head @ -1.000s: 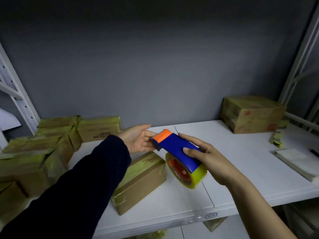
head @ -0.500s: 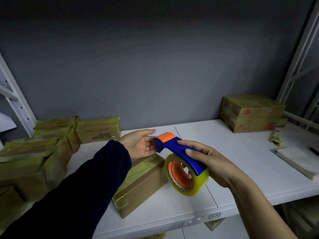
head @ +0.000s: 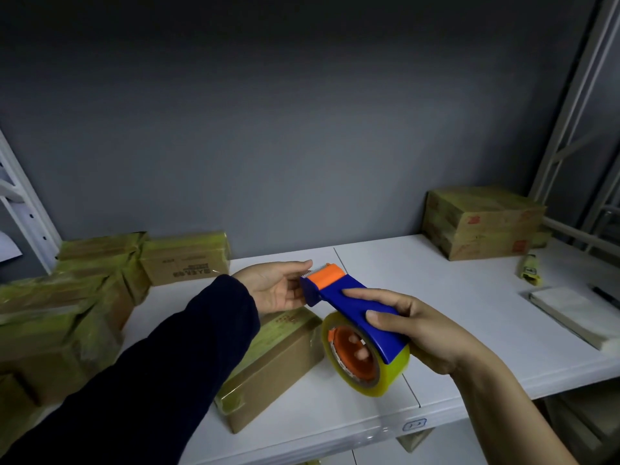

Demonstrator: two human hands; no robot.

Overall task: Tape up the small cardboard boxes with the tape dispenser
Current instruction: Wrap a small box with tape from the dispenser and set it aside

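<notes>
My right hand grips the blue handle of the tape dispenser, which has an orange head and a yellowish tape roll hanging under it. The dispenser is held in the air over the white shelf. At the cutter end my left hand lies palm up with relaxed fingers, fingertips touching the dispenser's toothed front. Below both hands a small cardboard box lies flat on the shelf, with shiny tape on its top and near end. My left forearm hides part of it.
Several taped boxes are piled at the left. A stack of boxes stands at the back right. A small yellow item, a white pad and a pen lie at the right. White rack posts frame the shelf.
The dispenser has tilted so its roll faces me more and hangs lower. My left hand has stayed at the cutter end, and the view has shifted slightly.
</notes>
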